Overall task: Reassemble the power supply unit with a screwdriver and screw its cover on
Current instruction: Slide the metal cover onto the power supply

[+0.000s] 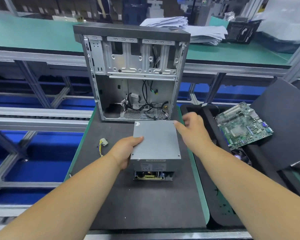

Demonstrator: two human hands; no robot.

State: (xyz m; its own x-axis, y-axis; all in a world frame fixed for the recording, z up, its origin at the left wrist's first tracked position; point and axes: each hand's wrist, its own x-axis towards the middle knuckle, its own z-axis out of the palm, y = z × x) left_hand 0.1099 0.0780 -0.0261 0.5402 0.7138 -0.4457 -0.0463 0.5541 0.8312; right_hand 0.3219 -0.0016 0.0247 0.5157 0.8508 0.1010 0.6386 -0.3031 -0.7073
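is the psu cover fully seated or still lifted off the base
Not seated: the cover sits raised and tilted, with the circuit board exposed below its near edge. The left hand grips its side.

A single head-worn wide-angle view looks forward and down from above the black work mat (pixel 111 196), close over both forearms, with the open computer case (pixel 135 75) ahead and distant benches curving at the edges.

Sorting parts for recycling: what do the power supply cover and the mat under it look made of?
The power supply cover looks like sheet metal, matte grey, with flat folded edges and screw holes at its corners. The mat looks like dark foam or rubber, dull and finely textured; which one is unclear.
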